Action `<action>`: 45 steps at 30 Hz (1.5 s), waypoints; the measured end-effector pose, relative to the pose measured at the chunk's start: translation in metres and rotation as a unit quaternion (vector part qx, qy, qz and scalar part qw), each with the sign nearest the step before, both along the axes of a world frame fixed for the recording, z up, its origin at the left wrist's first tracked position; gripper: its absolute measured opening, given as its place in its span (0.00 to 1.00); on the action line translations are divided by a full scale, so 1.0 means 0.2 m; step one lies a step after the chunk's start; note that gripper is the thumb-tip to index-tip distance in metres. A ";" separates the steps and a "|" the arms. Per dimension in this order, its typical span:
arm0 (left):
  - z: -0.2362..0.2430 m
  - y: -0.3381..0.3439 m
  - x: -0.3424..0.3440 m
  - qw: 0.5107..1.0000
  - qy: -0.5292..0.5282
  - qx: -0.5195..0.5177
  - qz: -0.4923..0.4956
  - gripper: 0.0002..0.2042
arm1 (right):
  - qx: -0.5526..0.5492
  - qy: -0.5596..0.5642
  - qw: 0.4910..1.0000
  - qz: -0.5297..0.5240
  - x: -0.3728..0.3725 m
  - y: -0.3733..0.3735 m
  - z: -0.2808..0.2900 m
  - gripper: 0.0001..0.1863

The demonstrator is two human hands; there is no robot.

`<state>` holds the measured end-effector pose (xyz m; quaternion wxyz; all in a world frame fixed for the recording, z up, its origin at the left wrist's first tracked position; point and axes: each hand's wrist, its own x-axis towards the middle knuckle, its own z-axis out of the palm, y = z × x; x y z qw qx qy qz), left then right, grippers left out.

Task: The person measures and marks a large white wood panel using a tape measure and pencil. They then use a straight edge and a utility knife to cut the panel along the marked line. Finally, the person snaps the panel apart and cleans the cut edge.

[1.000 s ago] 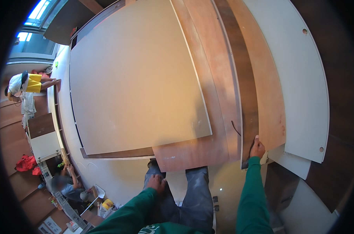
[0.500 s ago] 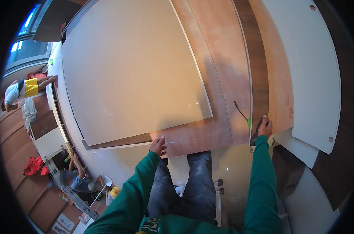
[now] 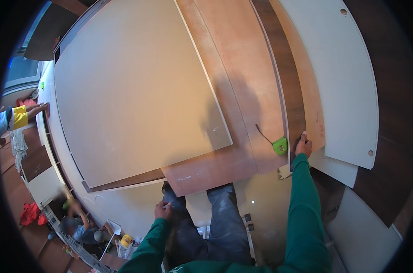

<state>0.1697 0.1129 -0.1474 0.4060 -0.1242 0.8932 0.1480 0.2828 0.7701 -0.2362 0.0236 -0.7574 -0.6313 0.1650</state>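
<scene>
My right hand (image 3: pixel 303 145) is closed on the near end of a long dark brown board (image 3: pixel 288 77), thumb on top. That board stretches away from me beside an orange-brown strip (image 3: pixel 309 86). A green tape measure (image 3: pixel 279 145) with a black strap rests just left of it, on a pinkish wooden panel (image 3: pixel 236 50). My left hand (image 3: pixel 163 210) hangs low by my left thigh, its fingers loosely bent and holding nothing that I can see. It is apart from the large beige sheet (image 3: pixel 138 91) lying on the panels.
White boards with round holes (image 3: pixel 347 91) and dark brown panels (image 3: pixel 379 195) lie to the right. At far left are one person in yellow shorts (image 3: pixel 20 117) and another crouching person (image 3: pixel 84 233). A dustpan (image 3: pixel 114 227) and a yellow container (image 3: pixel 126 240) stand at lower left.
My left hand has dropped back from the sheet's near edge to beside my thigh. My right hand keeps its grip on the brown board. The tape measure, mostly hidden before, shows fully now.
</scene>
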 end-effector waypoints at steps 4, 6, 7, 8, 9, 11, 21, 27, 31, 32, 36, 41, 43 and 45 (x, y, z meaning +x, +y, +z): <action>0.08 -0.07 0.05 0.994 -0.058 -0.056 -0.080 0.18 | -0.052 -0.004 0.997 0.051 0.05 0.13 -0.06 0.37; 0.09 -0.06 0.06 0.992 -0.087 -0.031 -0.084 0.19 | -0.087 0.001 0.992 0.088 0.07 0.13 -0.09 0.36; 0.09 -0.04 0.06 0.990 -0.111 -0.032 -0.086 0.19 | -0.094 -0.014 0.990 0.101 0.07 0.12 -0.11 0.35; 0.09 -0.01 0.07 0.988 -0.113 -0.039 -0.096 0.19 | -0.030 -0.052 0.992 0.107 0.06 0.09 -0.12 0.30; 0.09 0.03 0.08 0.986 -0.122 -0.053 -0.101 0.19 | 0.017 -0.025 0.990 0.138 0.05 0.04 -0.12 0.27; 0.10 0.09 0.09 0.982 -0.131 -0.083 -0.110 0.19 | 0.111 -0.020 0.981 0.159 -0.03 -0.06 -0.11 0.23; 0.14 0.22 0.17 0.991 -0.059 -0.080 -0.092 0.17 | -0.272 0.226 0.904 0.239 -0.72 -0.99 -0.12 0.25; 0.16 0.23 0.24 0.990 -0.082 -0.093 -0.069 0.15 | -0.284 0.125 0.898 0.311 -0.82 -1.06 -0.08 0.31; 0.16 0.22 0.26 0.994 -0.059 -0.075 -0.054 0.15 | -0.320 0.123 0.887 0.309 -0.85 -1.04 -0.06 0.31; 0.17 0.21 0.26 0.994 -0.065 -0.071 -0.045 0.15 | -0.308 0.085 0.895 0.312 -0.86 -1.05 -0.06 0.31; 0.16 0.20 0.27 0.994 -0.071 -0.072 -0.029 0.16 | -0.279 0.026 0.906 0.316 -0.88 -1.08 -0.06 0.30; 0.15 0.21 0.27 0.993 -0.083 -0.077 -0.019 0.16 | -0.278 0.045 0.900 0.332 -0.86 -1.05 -0.11 0.28; 0.15 0.21 0.27 0.993 -0.086 -0.085 -0.019 0.15 | -0.278 0.067 0.891 0.353 -0.84 -1.02 -0.15 0.24; 0.15 0.22 0.27 0.994 -0.084 -0.075 -0.013 0.15 | -0.295 0.103 0.882 0.352 -0.80 -1.00 -0.17 0.22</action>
